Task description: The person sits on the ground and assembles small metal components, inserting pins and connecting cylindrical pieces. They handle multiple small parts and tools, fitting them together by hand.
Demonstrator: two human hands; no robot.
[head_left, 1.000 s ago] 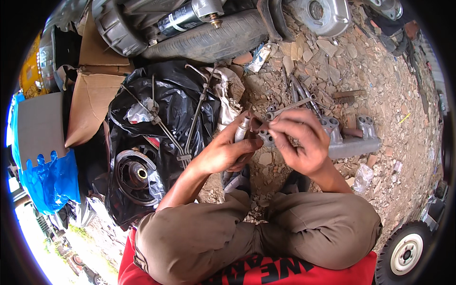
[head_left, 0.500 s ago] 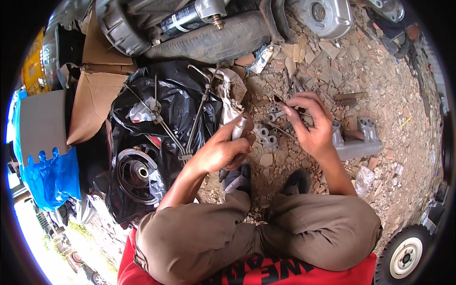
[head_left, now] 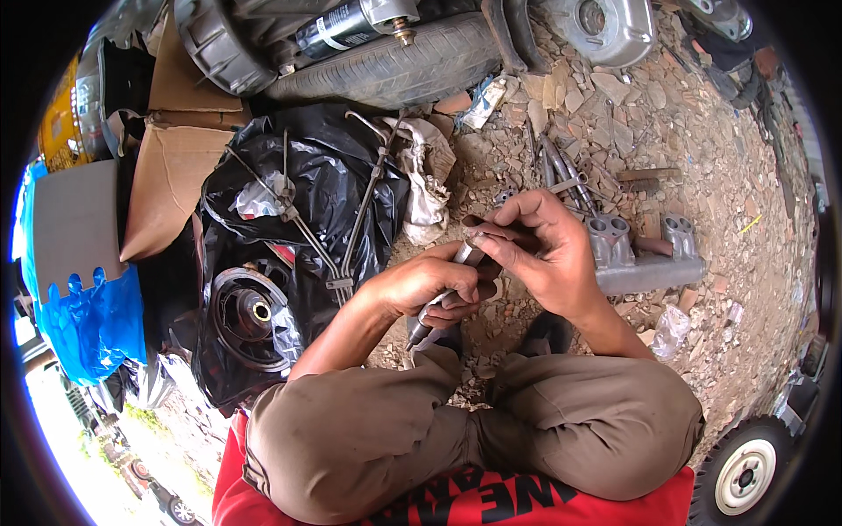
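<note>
My left hand (head_left: 438,285) is wrapped round a slim silvery metal cylinder (head_left: 438,304). The cylinder is tilted, its narrow dark end pointing down toward my left shoe. My right hand (head_left: 548,250) meets its upper end, thumb and fingers pinched there. Something small and brownish seems to sit between those fingers, but they hide what it is. Just beyond my right hand, several metal tools (head_left: 561,167) lie on the rubble. A grey metal casting with round ports (head_left: 653,273) rests on the ground to the right of that hand.
On the left, black plastic sheeting (head_left: 346,162) carries thin metal linkage rods (head_left: 358,226) and a round drum-like part (head_left: 230,302). A cardboard box (head_left: 171,184) stands beyond. At the back lie a worn tyre (head_left: 395,70) and a grey housing (head_left: 627,39). A white-rimmed wheel (head_left: 745,478) is at lower right.
My right hand has come left and down to the cylinder's upper end. The left hand has shifted slightly right and lower, still gripping the cylinder, which now leans more.
</note>
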